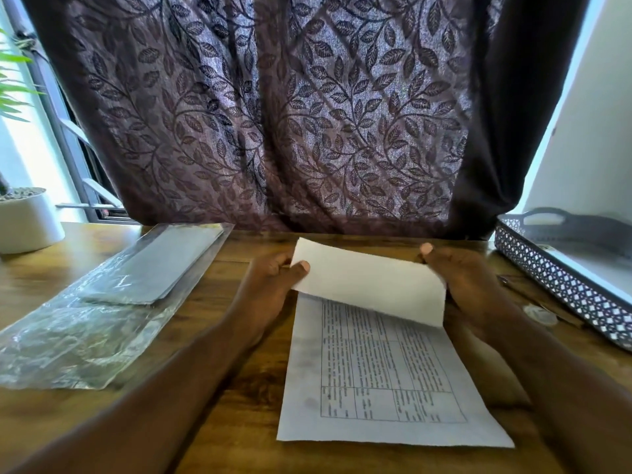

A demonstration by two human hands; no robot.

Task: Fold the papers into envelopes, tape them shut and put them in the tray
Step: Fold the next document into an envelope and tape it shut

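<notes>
The fingers (301,267) of the left hand (270,282) pinch the far left corner of a white sheet of paper with a printed table (376,371), with the thumb on top. The right hand (468,285) holds the far right corner of the same sheet. Its thumb sticks up behind the edge, and its other fingers are hidden by the paper. Both hands lift the far end up and curl it over toward the person. The near part of the sheet lies flat on the brown wooden bench (239,388), between the two arms.

On the right side of the bench sits a grey tray with a lacy cut-out wall (561,285), well apart from the sheet. On the left lies a clear plastic bag (85,330) with flat grey things inside. A round white plant pot (27,220) stands at the far left. A dark purple curtain with a leaf pattern (290,114) hangs behind the bench.
</notes>
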